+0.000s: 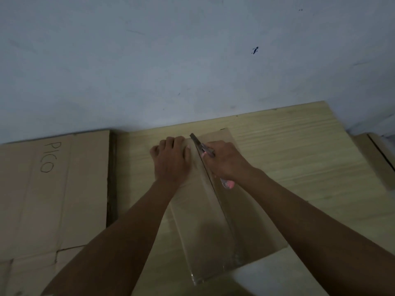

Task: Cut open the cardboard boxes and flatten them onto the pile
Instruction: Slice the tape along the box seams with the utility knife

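A closed brown cardboard box (215, 223) stands on a light wooden table (299, 159), its top seam sealed with clear tape running away from me. My left hand (171, 161) lies flat on the box's far left flap, fingers curled over the far edge. My right hand (226, 161) grips a pink-handled utility knife (227, 184), whose grey blade end (195, 139) rests on the taped seam near the box's far end. To the left lies a pile of flattened cardboard (53, 193) with "PICO" written on it.
A pale blue-grey wall (192, 60) rises right behind the table. Another piece of cardboard or wood (376, 161) sits at the right edge. A dark gap (112, 178) separates the flattened pile from the table.
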`<state>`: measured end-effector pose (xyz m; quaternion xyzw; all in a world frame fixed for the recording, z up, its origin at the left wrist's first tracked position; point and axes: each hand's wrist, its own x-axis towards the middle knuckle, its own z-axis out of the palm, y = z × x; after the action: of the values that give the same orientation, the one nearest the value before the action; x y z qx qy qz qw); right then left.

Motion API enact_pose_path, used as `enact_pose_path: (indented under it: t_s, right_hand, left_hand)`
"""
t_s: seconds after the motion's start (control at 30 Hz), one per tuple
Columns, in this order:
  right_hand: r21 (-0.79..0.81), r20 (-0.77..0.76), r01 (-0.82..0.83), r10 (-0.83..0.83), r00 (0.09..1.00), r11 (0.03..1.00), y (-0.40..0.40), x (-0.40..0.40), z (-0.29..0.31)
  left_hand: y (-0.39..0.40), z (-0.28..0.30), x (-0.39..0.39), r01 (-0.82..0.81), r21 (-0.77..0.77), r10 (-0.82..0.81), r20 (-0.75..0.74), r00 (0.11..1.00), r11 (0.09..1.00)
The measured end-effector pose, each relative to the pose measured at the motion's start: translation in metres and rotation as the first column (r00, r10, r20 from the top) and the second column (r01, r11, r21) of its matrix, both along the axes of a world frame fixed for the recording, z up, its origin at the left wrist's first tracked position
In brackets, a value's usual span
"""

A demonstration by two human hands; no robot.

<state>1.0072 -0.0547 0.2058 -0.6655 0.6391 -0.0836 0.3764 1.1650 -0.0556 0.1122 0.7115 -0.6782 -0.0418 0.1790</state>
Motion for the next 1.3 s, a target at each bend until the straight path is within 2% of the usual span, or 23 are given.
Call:
enact_pose_path:
  t_s: [0.2,0.33,0.57,0.8,1.03,1.17,1.3]
  right_hand:
    - [0.079,-0.122,0.013,-0.003,0.993,0.997,0.007,0.010,0.014]
    - [0.072,-0.165,0.043,-0.031,0.986,0.996,0.016,0.011,0.019]
    - [0.024,-0.195,0.063,-0.057,0.979,0.998,0.031,0.025,0.021]
    - [0.043,-0.153,0.079,-0.071,0.986,0.996,0.031,0.034,0.027]
    - [0.118,-0.194,0.071,-0.047,0.980,0.991,0.026,0.024,0.033]
    - [0.090,-0.268,0.022,0.003,0.963,0.996,0.024,0.023,0.034]
    - [0.113,-0.269,0.021,0.011,0.963,0.993,0.029,0.027,0.032]
  left_hand:
    - [0.008,0.000,-0.002,-0.029,0.011,0.030,-0.016,0.999,1.000]
    - [0.008,0.000,-0.002,-0.020,0.000,0.020,-0.007,1.000,1.000]
    - [0.009,0.001,-0.003,-0.020,0.002,0.020,0.010,1.000,1.000]
    - [0.007,-0.002,-0.002,-0.011,0.021,0.011,0.006,1.000,1.000]
    - [0.008,-0.001,-0.003,-0.033,0.001,0.033,-0.007,0.999,0.999]
    - [0.008,-0.002,-0.004,-0.031,-0.039,0.031,-0.003,1.000,0.999]
    - [0.007,-0.003,-0.003,-0.031,-0.025,0.030,-0.008,1.000,0.999]
